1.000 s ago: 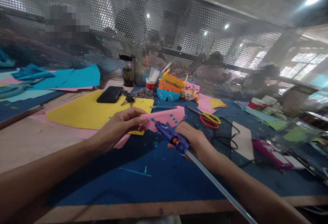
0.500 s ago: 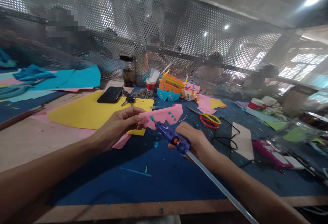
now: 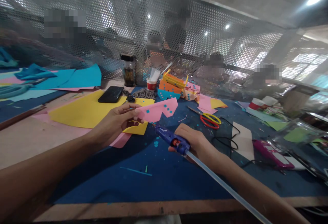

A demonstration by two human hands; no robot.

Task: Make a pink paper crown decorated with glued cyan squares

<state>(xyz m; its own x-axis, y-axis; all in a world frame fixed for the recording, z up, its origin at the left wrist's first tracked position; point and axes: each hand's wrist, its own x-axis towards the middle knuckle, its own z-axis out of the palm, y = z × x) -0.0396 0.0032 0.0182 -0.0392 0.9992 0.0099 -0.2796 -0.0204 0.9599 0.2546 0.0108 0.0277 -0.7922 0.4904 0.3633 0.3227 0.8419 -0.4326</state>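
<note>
Between thumb and fingers, my left hand [image 3: 120,120] pinches the left end of a pink paper cutout [image 3: 154,110], shaped like a glasses front and dotted with small blue squares. My right hand [image 3: 196,140] is wrapped round a blue hot glue gun [image 3: 167,136], with a long clear glue stick [image 3: 217,180] trailing from its back. The gun's nozzle points up and left, just below the cutout and apart from it. Small blue paper bits [image 3: 156,144] lie on the dark blue tabletop [image 3: 164,183] under the gun.
Scissors [image 3: 210,120] lie right of the cutout. Behind stand decorated paper pieces [image 3: 170,88], a paper cup [image 3: 151,84] and a jar [image 3: 128,72]. A phone [image 3: 110,94] rests on yellow paper [image 3: 77,113]. At right are a black cord [image 3: 228,140] and a magenta object [image 3: 273,154]. People sit behind a perforated screen.
My left hand has lifted and shifted the pink cutout slightly up and left, away from the nozzle. The glue gun in my right hand has hardly moved.
</note>
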